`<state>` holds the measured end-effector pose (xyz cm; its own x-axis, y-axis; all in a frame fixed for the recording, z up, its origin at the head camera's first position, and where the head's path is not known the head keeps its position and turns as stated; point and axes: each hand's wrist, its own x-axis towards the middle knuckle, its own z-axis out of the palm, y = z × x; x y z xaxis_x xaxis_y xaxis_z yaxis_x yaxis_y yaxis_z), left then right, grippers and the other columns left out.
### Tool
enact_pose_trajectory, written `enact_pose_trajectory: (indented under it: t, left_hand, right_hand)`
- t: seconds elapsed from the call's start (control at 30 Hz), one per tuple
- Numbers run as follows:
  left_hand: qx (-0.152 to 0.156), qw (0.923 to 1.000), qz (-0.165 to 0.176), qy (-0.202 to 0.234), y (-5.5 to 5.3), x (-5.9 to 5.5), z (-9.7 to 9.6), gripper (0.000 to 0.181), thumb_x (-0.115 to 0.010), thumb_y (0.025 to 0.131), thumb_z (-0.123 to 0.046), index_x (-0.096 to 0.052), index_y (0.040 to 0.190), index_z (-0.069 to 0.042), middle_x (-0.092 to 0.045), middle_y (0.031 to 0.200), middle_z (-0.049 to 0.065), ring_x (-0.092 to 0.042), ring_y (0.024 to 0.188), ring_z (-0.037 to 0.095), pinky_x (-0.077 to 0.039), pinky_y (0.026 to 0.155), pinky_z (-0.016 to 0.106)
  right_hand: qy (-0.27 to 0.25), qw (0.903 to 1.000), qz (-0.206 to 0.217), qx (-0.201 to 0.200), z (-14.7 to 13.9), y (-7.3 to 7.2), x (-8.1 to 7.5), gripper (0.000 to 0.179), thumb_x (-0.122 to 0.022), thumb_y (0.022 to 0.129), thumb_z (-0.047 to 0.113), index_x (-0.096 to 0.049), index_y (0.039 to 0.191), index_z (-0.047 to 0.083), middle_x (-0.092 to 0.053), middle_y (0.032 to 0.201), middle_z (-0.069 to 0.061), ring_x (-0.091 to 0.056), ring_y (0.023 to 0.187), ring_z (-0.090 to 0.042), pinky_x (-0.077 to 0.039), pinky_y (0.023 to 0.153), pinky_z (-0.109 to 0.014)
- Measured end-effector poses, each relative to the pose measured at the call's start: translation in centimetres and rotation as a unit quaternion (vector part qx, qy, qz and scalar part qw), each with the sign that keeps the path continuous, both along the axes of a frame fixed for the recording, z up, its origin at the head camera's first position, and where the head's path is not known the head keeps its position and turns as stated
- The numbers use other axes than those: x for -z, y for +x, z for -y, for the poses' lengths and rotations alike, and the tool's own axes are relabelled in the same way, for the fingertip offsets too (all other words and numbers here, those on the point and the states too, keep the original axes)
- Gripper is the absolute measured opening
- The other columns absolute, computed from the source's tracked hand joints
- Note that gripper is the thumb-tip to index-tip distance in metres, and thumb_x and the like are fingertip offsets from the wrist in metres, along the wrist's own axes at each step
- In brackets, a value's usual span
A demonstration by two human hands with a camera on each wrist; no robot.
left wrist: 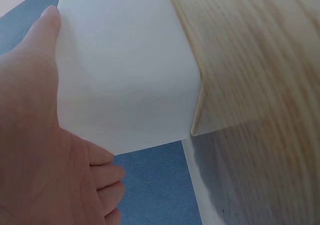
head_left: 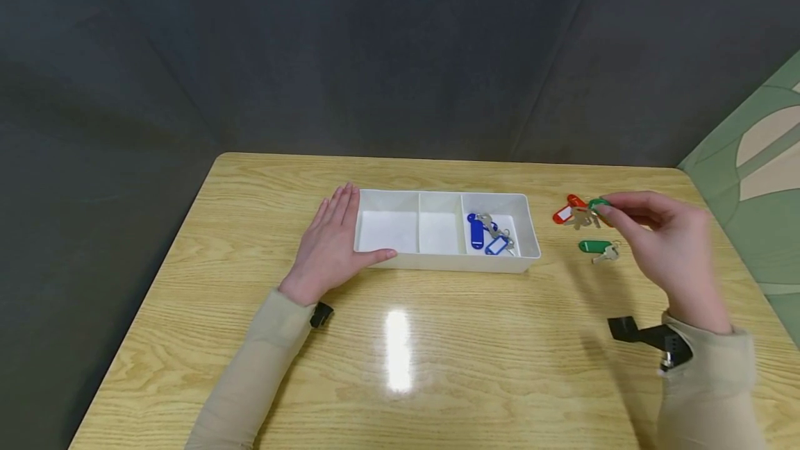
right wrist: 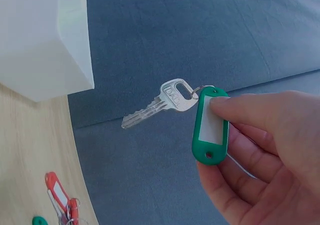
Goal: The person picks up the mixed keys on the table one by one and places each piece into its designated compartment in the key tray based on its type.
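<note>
My right hand (head_left: 665, 242) pinches a green key tag (right wrist: 211, 127) between thumb and fingers, up above the table in the right wrist view. A silver key (right wrist: 172, 97) hangs from the tag's ring, pointing toward the tray. My left hand (head_left: 331, 242) lies against the left end of the white three-compartment tray (head_left: 450, 262), fingers straight, with the thumb along the front rim. Keys with blue tags (head_left: 477, 233) lie in the tray's right compartment; the left and middle compartments hold nothing.
Red-tagged keys (head_left: 562, 214) lie on the wooden table (head_left: 469, 353) right of the tray. Nearer me is another green tag (head_left: 594, 246) with its key (head_left: 607, 253). A dark cloth wall (head_left: 400, 54) stands behind the table, and a green patterned panel (head_left: 719, 144) is at right.
</note>
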<state>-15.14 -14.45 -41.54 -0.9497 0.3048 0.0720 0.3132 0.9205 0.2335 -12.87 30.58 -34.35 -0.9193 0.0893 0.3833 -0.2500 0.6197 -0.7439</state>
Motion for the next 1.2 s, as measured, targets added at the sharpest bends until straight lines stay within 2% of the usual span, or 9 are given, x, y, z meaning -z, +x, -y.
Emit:
enact_pose_trajectory:
  t: [0.43,0.67,0.9,1.2]
  left_hand:
    - [0.003,1.0,-0.006,0.0,0.0,0.0,0.0,0.127,-0.036,0.081,-0.093,-0.005,0.162,0.0,-0.004,0.168,0.016,0.002,0.154,0.024,0.003,0.122,0.035]
    - [0.002,1.0,-0.003,-0.001,0.0,-0.1,-0.1,0.127,-0.036,0.081,-0.093,-0.005,0.162,0.0,-0.003,0.168,0.016,0.003,0.154,0.024,0.003,0.122,0.035]
    - [0.002,1.0,-0.001,-0.002,0.1,0.0,0.0,0.127,-0.036,0.081,-0.093,-0.005,0.162,0.0,-0.003,0.168,0.016,0.003,0.154,0.023,0.003,0.122,0.035]
    - [0.002,1.0,-0.005,-0.001,0.0,0.0,0.0,0.127,-0.035,0.081,-0.093,-0.005,0.162,0.0,-0.004,0.168,0.016,0.003,0.154,0.024,0.003,0.122,0.035]
  right_hand:
    - [0.015,0.9999,0.001,-0.005,1.1,-0.6,0.1,0.02,-0.079,0.09,0.01,-0.078,0.108,0.0,-0.071,0.091,0.019,-0.066,0.079,0.002,-0.049,0.07,-0.007]
    - [0.008,0.9995,-0.007,-0.029,1.9,-0.8,0.4,0.017,-0.079,0.089,0.006,-0.078,0.106,0.0,-0.074,0.094,0.01,-0.067,0.082,-0.001,-0.049,0.073,-0.01]
    - [0.017,0.9991,0.014,-0.037,2.8,-0.7,0.4,0.019,-0.08,0.09,0.01,-0.078,0.108,0.005,-0.074,0.096,0.007,-0.067,0.08,-0.003,-0.05,0.071,-0.011]
    - [0.017,0.9978,0.015,-0.063,3.9,-0.7,0.5,0.015,-0.077,0.092,0.009,-0.078,0.107,0.006,-0.076,0.098,-0.003,-0.068,0.084,-0.004,-0.05,0.072,-0.013]
